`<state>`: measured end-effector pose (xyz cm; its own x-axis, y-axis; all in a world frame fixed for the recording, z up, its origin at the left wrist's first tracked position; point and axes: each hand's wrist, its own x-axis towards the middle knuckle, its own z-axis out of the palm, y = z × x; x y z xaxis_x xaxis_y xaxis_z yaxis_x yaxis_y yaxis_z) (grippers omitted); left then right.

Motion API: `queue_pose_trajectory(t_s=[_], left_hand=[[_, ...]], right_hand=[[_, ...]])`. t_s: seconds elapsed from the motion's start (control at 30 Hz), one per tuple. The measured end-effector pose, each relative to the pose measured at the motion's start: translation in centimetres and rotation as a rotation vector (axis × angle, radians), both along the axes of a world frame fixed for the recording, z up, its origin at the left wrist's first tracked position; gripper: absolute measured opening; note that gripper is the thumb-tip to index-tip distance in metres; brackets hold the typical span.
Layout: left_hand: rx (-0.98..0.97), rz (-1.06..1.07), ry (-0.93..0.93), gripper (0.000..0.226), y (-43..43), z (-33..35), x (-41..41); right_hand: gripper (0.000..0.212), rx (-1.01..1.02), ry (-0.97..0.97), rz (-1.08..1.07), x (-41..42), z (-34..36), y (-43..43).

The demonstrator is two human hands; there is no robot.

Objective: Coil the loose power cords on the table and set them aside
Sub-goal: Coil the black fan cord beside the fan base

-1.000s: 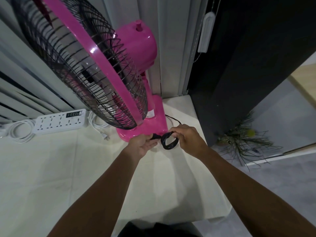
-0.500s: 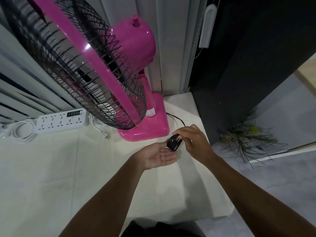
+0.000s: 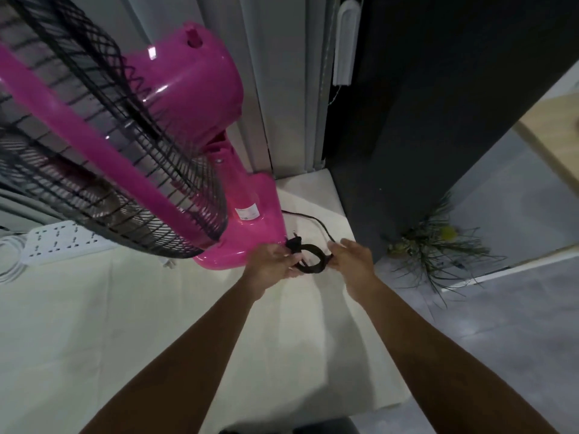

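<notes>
Left hand: one, my fingers curl round the coil's 9 o'clock side, beside the plug.
Right hand: one, pinching the coil at 3 o'clock.
Black cord: one, in a small coil between my hands, at 4 o'clock from the pink fan.
Power strip: one, at the fan's 9 o'clock on the table, with one white cord beside it.

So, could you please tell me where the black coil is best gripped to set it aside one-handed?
Probably on the left side of the coil, by the plug, pinching all loops together, as the left hand does. Come from the near left: the fan base stands close behind, and the tail leaves on the right, by the right hand.
</notes>
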<state>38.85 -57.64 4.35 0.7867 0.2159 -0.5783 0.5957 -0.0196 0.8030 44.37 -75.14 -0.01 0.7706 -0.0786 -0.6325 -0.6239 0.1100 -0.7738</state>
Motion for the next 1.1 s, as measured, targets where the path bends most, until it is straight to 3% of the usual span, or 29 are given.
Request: queue_pose_trajectory(t_s=[0.1,0.17,0.27,0.33,0.5,0.6,0.8,0.93,1.1], left_hand=[[0.451,-0.260,-0.076,0.024,-0.1,0.3,2.2],[0.701,-0.361,-0.140,0.028,0.2,0.3,3.9],[1.044,-0.526,-0.162,0.028,0.5,-0.2,6.5],[1.208,-0.628,-0.162,0.024,0.6,-0.8,8.0],[1.382,-0.742,-0.083,0.030,0.9,-2.9,9.8],[1.416,-0.708,-0.099,0.032,0.8,-3.8,9.6],[1.318,-0.462,-0.352,0.038,0.4,-4.1,5.1],[1.520,-0.632,-0.424,0.029,0.0,-5.0,1.8],[1.703,-0.930,-0.162,0.069,-0.6,-5.6,0.9]], right_hand=[[0.012,-0.135,0.025,0.088,1.6,-1.0,-0.5],[0.015,-0.267,-0.008,0.164,2.3,-1.4,-0.6],[0.027,-0.619,-0.176,0.368,2.8,-1.6,-0.6],[0.030,-0.691,-0.308,0.477,2.2,-2.0,-0.3],[0.028,-0.691,-0.455,0.599,0.7,-3.2,0.5],[0.023,-0.671,-0.528,0.672,0.4,-3.6,1.2],[0.019,-0.714,-0.542,0.581,1.0,-3.7,2.2],[0.025,-0.739,-0.470,0.583,1.7,-3.5,2.7],[0.029,-0.764,-0.416,0.589,2.3,-3.3,3.3]])
